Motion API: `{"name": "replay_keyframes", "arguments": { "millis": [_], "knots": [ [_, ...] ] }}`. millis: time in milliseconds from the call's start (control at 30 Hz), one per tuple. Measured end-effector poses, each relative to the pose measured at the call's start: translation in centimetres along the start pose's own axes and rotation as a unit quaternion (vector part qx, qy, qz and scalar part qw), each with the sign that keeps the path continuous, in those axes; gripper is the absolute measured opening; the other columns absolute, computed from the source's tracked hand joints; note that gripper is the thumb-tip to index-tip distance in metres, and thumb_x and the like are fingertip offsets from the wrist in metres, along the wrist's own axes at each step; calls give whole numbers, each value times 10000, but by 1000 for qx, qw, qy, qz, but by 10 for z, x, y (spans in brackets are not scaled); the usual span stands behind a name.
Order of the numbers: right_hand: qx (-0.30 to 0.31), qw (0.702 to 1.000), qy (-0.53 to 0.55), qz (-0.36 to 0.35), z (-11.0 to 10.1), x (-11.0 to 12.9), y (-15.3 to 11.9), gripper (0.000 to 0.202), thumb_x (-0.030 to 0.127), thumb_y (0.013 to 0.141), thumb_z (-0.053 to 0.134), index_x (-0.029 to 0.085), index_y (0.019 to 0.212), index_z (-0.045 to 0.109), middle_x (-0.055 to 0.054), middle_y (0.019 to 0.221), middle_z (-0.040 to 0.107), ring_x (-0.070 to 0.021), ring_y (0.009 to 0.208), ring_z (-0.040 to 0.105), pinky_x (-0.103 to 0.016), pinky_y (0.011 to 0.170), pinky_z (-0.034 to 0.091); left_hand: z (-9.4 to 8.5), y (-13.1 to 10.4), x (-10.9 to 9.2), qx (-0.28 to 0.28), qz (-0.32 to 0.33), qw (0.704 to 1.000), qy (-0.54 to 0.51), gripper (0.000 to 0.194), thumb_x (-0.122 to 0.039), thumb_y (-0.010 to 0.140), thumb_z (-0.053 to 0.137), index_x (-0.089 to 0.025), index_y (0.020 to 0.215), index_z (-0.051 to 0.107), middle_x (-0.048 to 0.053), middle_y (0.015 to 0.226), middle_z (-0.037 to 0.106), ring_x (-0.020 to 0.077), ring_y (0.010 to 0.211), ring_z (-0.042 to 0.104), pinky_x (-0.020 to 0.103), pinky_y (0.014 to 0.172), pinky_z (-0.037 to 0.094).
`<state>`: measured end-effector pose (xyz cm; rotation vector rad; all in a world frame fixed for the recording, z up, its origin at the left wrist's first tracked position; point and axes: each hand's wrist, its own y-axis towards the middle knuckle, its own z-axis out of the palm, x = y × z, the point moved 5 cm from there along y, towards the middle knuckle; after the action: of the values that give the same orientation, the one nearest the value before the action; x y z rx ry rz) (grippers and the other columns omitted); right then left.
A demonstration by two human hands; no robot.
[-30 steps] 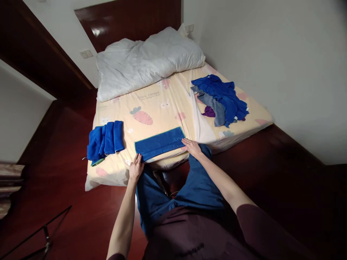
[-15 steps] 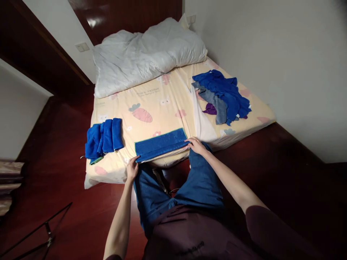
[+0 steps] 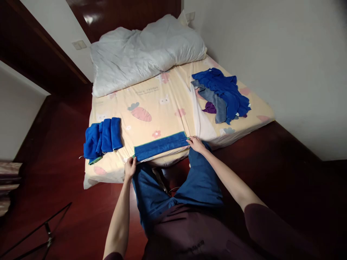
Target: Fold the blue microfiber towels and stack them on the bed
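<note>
A blue towel (image 3: 161, 146) with a green edge lies along the bed's front edge, folded into a long narrow strip. My left hand (image 3: 130, 166) pinches its left end at the near corner. At the other end, my right hand (image 3: 196, 144) grips the right corner between thumb and fingers. To the left sit several rolled blue towels (image 3: 104, 138) side by side, one showing a green edge underneath. A loose heap of cloths (image 3: 223, 94), mostly blue with some grey and purple, lies on the right side of the bed.
The bed (image 3: 141, 126) has a yellow sheet with carrot and rabbit prints. A white quilt (image 3: 149, 54) is bunched against the headboard (image 3: 127, 16). A wall (image 3: 257, 54) stands on the right. Black metal legs (image 3: 47, 231) rest on the red floor at lower left.
The strip has become narrower, its near edge turned over toward the far side. Both hands stay at its ends, and the view has shifted slightly.
</note>
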<state>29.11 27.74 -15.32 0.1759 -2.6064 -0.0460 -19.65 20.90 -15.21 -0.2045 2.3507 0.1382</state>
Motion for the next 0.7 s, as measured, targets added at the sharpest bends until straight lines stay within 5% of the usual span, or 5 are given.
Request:
{"name": "replay_keyframes", "arguments": {
  "millis": [700],
  "knots": [
    [-4,1000,-8,10,-2,1,-1,182,319,1000,561,203,1007,701,-85,923,712,-227,924,667,-289,814,505,0,0,-2,-4,10,1000,22,438,-577,949,459,-213,720,545,36,718,596,202,714,588,304,688,448]
  ]
}}
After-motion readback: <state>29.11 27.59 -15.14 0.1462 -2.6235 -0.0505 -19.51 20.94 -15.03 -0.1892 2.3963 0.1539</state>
